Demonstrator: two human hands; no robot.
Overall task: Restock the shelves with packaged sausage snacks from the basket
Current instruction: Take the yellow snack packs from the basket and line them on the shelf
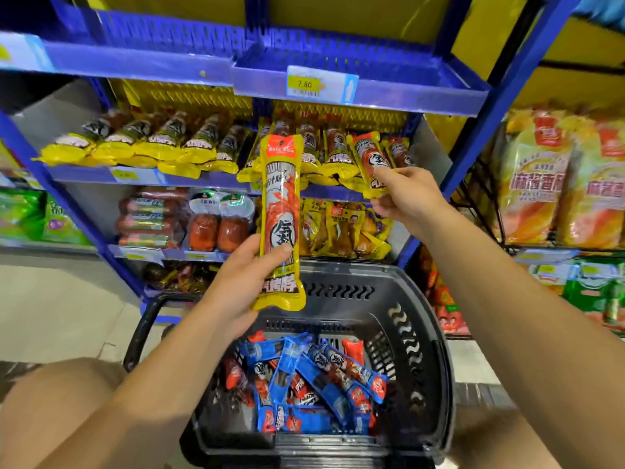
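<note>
My left hand (243, 282) grips a long yellow-and-orange sausage pack (280, 211) by its lower part and holds it upright above the black basket (416, 333). My right hand (402, 194) holds a second yellow sausage pack (370, 157) by its near end, with its far end at the front of the middle shelf (216, 179). That shelf carries a row of matching yellow packs (159, 143). Several blue sausage packs (314, 377) lie heaped in the basket.
A blue upper shelf (389, 93) with a 7.80 price tag hangs just above the yellow row. Lower shelves hold red sausages (145, 221) and drumstick packs (338, 228). A wire rack (554, 177) of large orange bags stands at the right. My knees frame the basket.
</note>
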